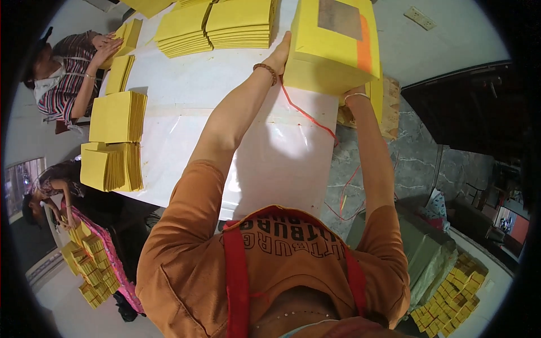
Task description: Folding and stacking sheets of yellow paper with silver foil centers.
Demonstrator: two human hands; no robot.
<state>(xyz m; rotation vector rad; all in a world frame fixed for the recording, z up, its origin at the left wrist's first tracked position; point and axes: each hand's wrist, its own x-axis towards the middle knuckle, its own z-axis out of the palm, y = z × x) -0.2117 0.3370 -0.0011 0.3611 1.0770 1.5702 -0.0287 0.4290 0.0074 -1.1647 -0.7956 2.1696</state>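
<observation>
A large block-shaped yellow bundle [315, 70] is at the far right of the white table [191, 135], at its edge. On its top are a grey-brown rectangle and an orange strip. My left hand [278, 58] presses against the bundle's left side, fingers stretched along it. Low on the right side, my right hand [355, 92] grips it, its fingers mostly hidden. A red cord [309, 116] trails from beside my left hand over the tabletop to the right edge.
Stacks of yellow paper pieces [239, 25] stand at the back, with more [116, 116] along the left edge. At far left, a co-worker's hands [107, 49] touch another stack. Another person bends lower left. Yellow bundles [451, 296] lie at lower right, near a dark door [473, 107].
</observation>
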